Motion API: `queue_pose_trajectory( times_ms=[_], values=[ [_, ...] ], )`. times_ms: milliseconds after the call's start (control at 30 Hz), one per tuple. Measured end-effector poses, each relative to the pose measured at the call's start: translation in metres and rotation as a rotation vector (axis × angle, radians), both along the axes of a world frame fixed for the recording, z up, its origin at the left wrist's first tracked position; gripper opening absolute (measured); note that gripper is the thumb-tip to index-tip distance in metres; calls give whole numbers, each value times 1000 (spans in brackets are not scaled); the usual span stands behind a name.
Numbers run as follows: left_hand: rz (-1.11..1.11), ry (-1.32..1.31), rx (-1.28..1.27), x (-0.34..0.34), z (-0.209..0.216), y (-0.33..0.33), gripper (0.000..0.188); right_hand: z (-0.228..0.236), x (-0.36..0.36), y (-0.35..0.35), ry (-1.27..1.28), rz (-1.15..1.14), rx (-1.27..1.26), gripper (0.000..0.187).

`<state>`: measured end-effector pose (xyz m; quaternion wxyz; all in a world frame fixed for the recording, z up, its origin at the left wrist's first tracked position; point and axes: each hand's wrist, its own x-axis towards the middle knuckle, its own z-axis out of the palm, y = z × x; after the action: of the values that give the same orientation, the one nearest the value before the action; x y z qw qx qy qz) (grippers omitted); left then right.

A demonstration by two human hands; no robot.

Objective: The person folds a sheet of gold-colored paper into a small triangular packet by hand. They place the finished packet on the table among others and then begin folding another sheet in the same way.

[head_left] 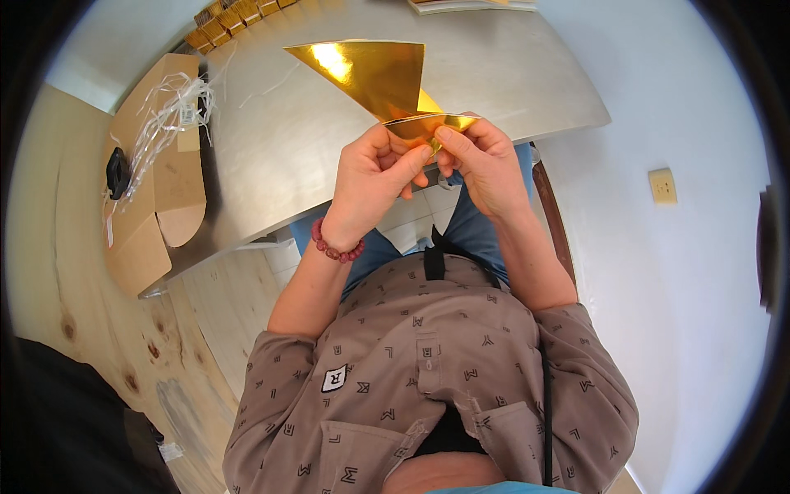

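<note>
A shiny gold sheet of card (370, 74), partly folded, stands up from my two hands above the near edge of the table. My left hand (374, 171) pinches its lower left part between thumb and fingers. On the right, my right hand (487, 165) grips the lower right corner, the thumb pressed on the gold surface. Both thumbs come close together at the lower fold. A wide triangular flap of the card rises up and to the left. My fingers hide the underside of the fold.
The metal-topped table (271, 148) spans the space ahead. At its left lies an opened cardboard box (181, 177) with white plastic strips (164, 115) and a black roll (118, 173). Gold folded pieces (234, 20) line the far left; papers (469, 6) lie at the far edge. A wall socket (662, 187) is at right.
</note>
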<state>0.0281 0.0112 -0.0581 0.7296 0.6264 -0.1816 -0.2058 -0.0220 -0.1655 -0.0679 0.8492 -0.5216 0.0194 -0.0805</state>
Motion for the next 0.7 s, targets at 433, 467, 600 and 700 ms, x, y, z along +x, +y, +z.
queue_pose_trajectory(
  times_ms=[433, 467, 600, 700],
  values=[
    [-8, 100, -1, 1, 6, -6, 14, -1, 2, 2, -12, -112, -154, 17],
    [37, 47, -27, -4, 4, -10, 13, 0, 1, 2, -13, -110, -161, 17],
    [83, -35, -15, -8, -1, -10, 11, 1, 3, 1, -3, -106, -85, 16],
    [18, 43, -58, -6, -3, -3, 9, 0, 2, 0, 8, -99, -21, 16]
  ],
)
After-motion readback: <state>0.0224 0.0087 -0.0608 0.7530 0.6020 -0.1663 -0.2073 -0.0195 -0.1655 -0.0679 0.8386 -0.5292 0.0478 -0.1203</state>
